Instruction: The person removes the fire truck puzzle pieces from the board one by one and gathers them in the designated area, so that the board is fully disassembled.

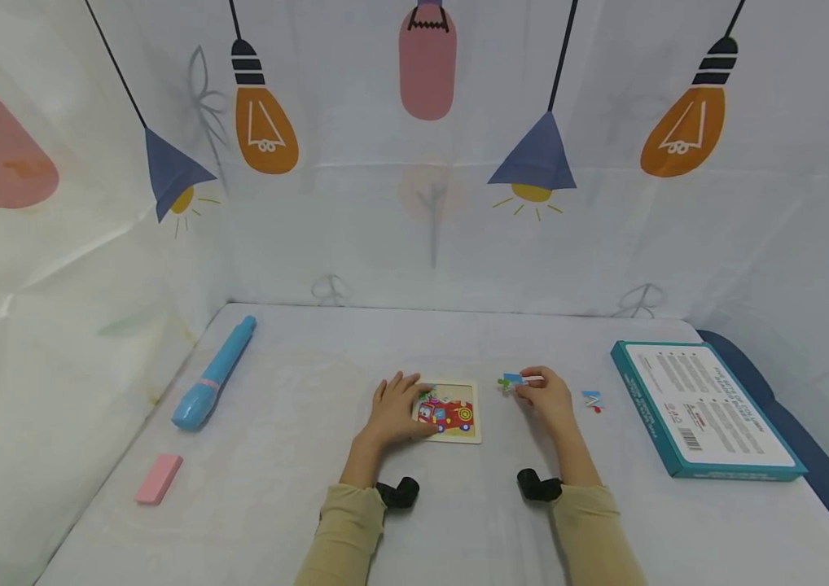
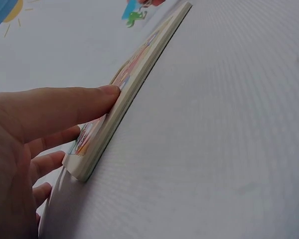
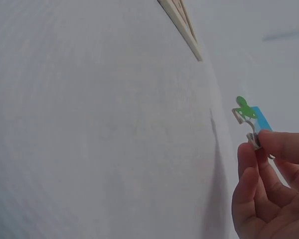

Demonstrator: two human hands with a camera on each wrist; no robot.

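My left hand (image 1: 391,411) holds a wooden jigsaw puzzle board (image 1: 478,423) by its left part, thumb near the close edge and index finger near the far edge. A red vehicle picture fills much of the board. In the left wrist view the thumb (image 2: 89,105) rests on the pale rim (image 2: 134,94). To the right of the board, my right hand (image 1: 552,400) pinches a blue and green puzzle piece (image 3: 245,109) between thumb and fingers, raised above the table. Another puzzle piece (image 1: 593,400), blue and white with a red spot, lies right of that hand.
A teal and white box (image 1: 708,407) lies at the right of the white table (image 1: 297,505). Over on the left are a blue pen-shaped device (image 1: 217,370) and a pink block (image 1: 159,478). A curtain printed with lamps (image 1: 356,220) hangs behind the table.
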